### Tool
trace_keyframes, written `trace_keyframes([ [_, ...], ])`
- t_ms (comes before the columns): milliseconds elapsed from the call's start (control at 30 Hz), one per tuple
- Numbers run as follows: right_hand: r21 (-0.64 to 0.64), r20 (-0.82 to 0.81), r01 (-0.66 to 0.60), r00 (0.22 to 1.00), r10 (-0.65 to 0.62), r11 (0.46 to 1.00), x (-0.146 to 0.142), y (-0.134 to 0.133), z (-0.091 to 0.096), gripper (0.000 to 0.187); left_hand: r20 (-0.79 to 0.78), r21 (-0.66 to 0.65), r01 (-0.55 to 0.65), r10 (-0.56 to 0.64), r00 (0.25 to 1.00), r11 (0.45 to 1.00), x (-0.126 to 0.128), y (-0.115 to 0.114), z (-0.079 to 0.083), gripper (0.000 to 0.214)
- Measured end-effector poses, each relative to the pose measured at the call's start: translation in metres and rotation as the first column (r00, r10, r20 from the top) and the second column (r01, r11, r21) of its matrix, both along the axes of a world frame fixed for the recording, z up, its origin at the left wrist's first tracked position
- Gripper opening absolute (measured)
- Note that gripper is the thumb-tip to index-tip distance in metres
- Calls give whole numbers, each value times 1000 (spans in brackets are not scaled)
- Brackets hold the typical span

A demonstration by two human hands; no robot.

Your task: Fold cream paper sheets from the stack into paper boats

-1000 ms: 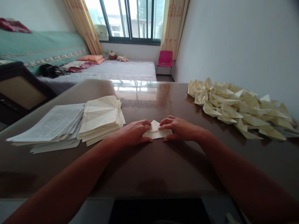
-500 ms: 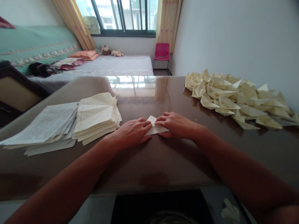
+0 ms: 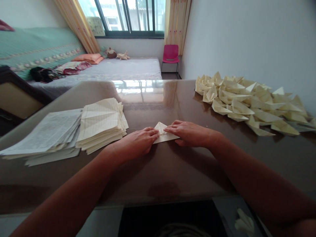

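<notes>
Resting fingertips of both hands on a small folded paper (image 3: 165, 137), per head view; paper lies on the brown table (image 3: 138, 177), directly btwn my L hand (image 3: 140, 140) & R hand (image 3: 191, 133), pointed tip facing away from me, straight lower edge toward me; L hand's fingers lie close together over paper's L side, thumb hard to see; R hand's fingers reach over its R side, thumb near the lower edge; gap btwn the two sets of fingertips is narrow, w/ a crease showing in it; can't make out if either thumb pinches the paper or just sits by it.

L of my grip, a stack of cream sheets (image 3: 98, 115), top one creased across; right beside it, farther L, a stack of printed sheets (image 3: 54, 131), edges uneven; R of grip & farther fwd, well apart from R hand, a big pile of folded paper pcs (image 3: 247, 98), cream, pointed; ahead of grip, past table's far edge, a bed (image 3: 133, 69), then a window (image 3: 138, 16); fwd & slightly R, a pink chair (image 3: 171, 53).
</notes>
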State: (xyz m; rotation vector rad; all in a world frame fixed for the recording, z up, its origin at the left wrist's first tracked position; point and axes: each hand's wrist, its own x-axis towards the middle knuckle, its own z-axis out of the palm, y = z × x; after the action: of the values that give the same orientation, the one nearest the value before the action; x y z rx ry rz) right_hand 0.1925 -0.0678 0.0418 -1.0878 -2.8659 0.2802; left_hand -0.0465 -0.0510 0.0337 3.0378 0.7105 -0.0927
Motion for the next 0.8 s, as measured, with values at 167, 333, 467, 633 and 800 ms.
trace_keyframes([
  [167, 16, -25, 0, 1000, 1, 1000, -4, -2, -3, 61, 25, 0, 2, -2, 1000, 1000, 0, -2, -4, 44],
  [333, 34, -53, -11, 999, 13, 999, -2, 2, -6, 58, 70, 30, -15, 13, 997, 999, 2, 0, -5, 31],
  [467, 58, -28, 16, 1000, -14, 998, -4, 0, -5, 46, 52, 52, -42, 40, 998, 998, 4, 6, -5, 18],
  [633, 116, 11, 91, 996, -93, 989, -8, 2, -7, 33, 78, 53, -77, 73, 994, 996, 5, 8, -2, 19],
  [800, 157, 42, 73, 996, -81, 985, -7, 9, -14, 18, 101, 119, -87, 76, 992, 989, 9, 4, -5, 16],
])
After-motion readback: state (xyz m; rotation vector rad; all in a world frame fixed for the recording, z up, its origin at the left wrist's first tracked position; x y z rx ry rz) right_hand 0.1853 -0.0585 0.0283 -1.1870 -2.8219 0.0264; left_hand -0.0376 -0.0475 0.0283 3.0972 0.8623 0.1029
